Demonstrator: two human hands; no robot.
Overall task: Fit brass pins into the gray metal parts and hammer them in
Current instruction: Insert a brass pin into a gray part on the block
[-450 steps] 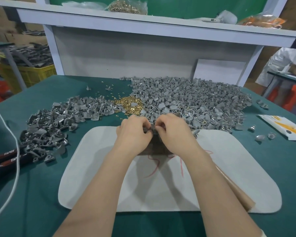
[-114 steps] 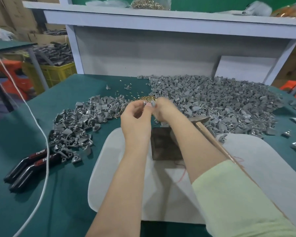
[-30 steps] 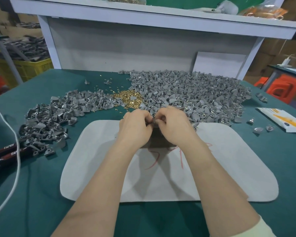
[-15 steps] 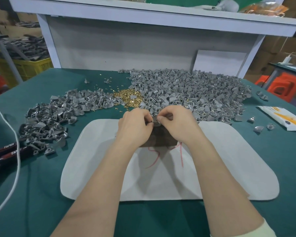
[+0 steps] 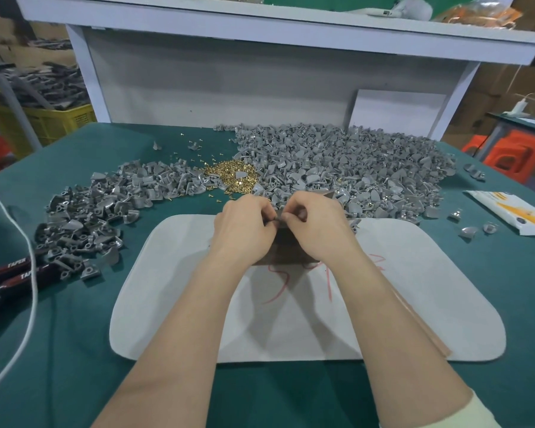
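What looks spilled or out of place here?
Loose brass pins lie scattered on the green table behind the pin pile, and a few stray gray parts sit at the right beside the white-orange packet. Nothing looks damaged.

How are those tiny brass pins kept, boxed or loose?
Loose. The small brass pins lie heaped straight on the green table cover, with no box around them and strays scattered nearby.

- Bright, even light is coming from overhead.
- Faint, soft shadows are lying across the white mat (image 5: 414,304).
- Wide-angle distortion is bowing the shelf (image 5: 260,23); the far corners are looking slightly soft.
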